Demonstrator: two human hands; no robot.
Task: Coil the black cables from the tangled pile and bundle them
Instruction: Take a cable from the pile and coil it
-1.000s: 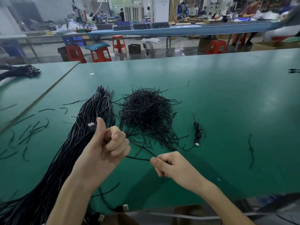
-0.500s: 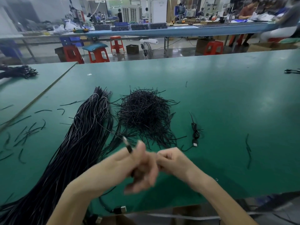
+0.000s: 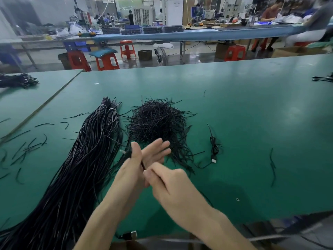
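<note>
Black cable (image 3: 142, 164) shows for a short stretch between the two hands, its long axis slanting from upper left down to lower right. The right hand (image 3: 167, 186) has its fingers curled, and the fingertips (image 3: 148, 173) pinch the lower end of that stretch. The left hand (image 3: 133, 170) holds its fingers (image 3: 156, 148) straight and a little apart, blurred, reaching up and to the right. Its thumb (image 3: 135, 149) stands up and presses the cable against the side of the hand. The plug (image 3: 122, 151) sticks out just left of the thumb and points left and away.

Beyond the left fingers lies the strand pile (image 3: 158, 121), a round tangle of short black pieces. Left of both hands the long cables (image 3: 86, 159) lie in one thick sheaf on the green table (image 3: 252, 114). The sheaf's long axis runs from a far tip down towards the near left corner. To the right, well apart from the hands, a coiled cable (image 3: 214, 147) lies with its long axis pointing away and its USB end (image 3: 213, 161) nearest the person. Loose strands (image 3: 30, 147) are scattered on the left side of the table. Another plug (image 3: 132, 234) hangs at the near edge.
</note>
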